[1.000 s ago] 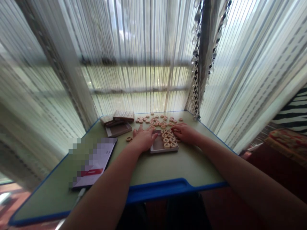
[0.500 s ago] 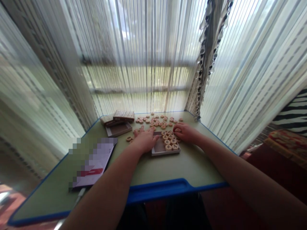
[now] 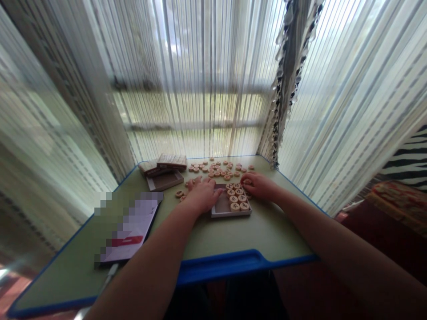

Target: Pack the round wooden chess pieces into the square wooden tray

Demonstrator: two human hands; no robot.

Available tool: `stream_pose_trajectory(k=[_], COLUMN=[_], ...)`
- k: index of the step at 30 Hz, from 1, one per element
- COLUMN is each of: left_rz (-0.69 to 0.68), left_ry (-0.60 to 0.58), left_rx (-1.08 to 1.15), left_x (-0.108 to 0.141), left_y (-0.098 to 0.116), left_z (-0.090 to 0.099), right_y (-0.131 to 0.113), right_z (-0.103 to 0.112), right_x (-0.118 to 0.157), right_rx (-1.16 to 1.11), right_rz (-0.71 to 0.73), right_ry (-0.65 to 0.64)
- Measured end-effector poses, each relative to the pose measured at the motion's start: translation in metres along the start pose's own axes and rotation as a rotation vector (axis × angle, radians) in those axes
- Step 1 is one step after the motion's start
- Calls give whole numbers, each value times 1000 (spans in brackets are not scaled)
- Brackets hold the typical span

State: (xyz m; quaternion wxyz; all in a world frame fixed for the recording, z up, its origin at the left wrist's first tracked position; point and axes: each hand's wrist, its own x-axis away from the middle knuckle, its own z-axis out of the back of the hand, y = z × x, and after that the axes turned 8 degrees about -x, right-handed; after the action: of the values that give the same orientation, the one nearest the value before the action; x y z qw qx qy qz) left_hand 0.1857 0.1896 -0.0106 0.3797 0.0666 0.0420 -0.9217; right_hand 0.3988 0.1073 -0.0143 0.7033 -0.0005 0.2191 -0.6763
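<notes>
Head view: left hand (image 3: 202,195) and right hand (image 3: 258,186) flank a tray (image 3: 231,214) of xiangqi pieces (image 3: 235,196).
Left lies spread; right curls at the pieces, any pinch hidden; a light touch suits packed rows.

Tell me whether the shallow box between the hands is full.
Partly full: the shallow box holds wooden xiangqi pieces on its right side, while its bare floor shows on the left.
</notes>
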Motion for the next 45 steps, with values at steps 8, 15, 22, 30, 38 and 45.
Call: stream_pose_trajectory(k=[8, 15, 22, 30, 38, 45], left_rz=[29, 53, 14, 32, 24, 21], left_ry=[20, 54, 50, 43, 14, -19], left_rx=[-55, -46, -56, -47, -68, -12], left_x=[3, 6, 5, 4, 4, -1], left_y=[1, 2, 4, -1, -2, -4], left_z=[5, 13, 10, 9, 9, 2], right_y=[4, -1, -1, -2, 0, 1], right_z=[-2, 4, 1, 0, -2, 0], right_x=[-1, -1, -2, 0, -2, -2], right_rx=[35, 83, 59, 42, 26, 23], right_rz=[73, 3, -65, -81, 17, -57], right_ry=[5, -3, -17, -2, -3, 16])
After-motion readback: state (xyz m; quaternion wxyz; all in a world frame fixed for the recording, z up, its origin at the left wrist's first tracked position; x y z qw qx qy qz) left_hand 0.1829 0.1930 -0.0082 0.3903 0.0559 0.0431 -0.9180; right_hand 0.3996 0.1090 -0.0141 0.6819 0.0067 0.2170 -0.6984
